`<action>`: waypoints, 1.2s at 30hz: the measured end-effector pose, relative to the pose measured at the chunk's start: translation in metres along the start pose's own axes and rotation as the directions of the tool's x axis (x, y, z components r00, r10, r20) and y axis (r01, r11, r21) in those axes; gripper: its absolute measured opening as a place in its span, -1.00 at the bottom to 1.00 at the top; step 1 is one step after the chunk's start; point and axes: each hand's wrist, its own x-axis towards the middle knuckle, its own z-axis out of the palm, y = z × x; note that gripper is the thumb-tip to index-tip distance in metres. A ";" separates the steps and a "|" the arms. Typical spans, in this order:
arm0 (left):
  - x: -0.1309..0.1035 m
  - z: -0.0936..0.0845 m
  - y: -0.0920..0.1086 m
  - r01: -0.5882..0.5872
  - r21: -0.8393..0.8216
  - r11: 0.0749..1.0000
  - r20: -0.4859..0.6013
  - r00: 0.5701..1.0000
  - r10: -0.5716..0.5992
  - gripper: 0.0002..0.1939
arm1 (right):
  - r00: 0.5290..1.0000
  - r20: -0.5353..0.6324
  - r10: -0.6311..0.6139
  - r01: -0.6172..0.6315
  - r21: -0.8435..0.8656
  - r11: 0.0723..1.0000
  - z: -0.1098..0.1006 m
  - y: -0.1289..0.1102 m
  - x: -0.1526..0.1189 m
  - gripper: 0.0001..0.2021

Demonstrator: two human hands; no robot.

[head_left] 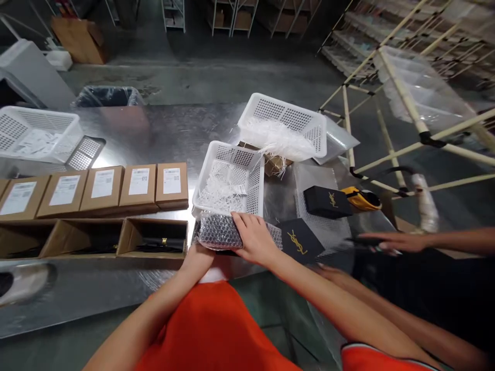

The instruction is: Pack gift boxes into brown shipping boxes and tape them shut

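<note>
Right hand (253, 238) gripping bubble-wrapped package (218, 233), left hand (200, 255) against it (grip unclear); white basket (255, 186) beyond

This looks like a warehouse packing area: storage shelves (234, 15) stand on a bare floor (185, 77) along the top of the frame, and a pipe-framed rack (390, 36) fills the upper right. Across the metal table (174, 123), labelled cartons (102, 188) line the left, with white baskets (255, 185) of shredded filler (218, 190) and a bubble-wrapped packet (219, 232) near the centre.
</note>
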 end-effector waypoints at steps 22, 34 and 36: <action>-0.052 -0.013 -0.003 -0.336 0.166 0.927 -0.147 0.921 0.360 -0.65 | 0.905 0.137 -0.403 0.403 0.028 0.915 0.017 0.027 -0.014 -0.53; 0.015 -0.029 0.020 0.139 0.356 0.924 0.226 0.947 -0.229 -0.55 | 0.934 0.138 -0.329 0.330 0.018 0.944 0.056 0.031 -0.008 -0.62; 0.022 -0.036 0.022 0.161 0.346 0.924 0.278 0.923 -0.265 -0.52 | 0.965 0.113 -0.236 0.242 -0.042 0.969 0.056 0.039 -0.019 -0.61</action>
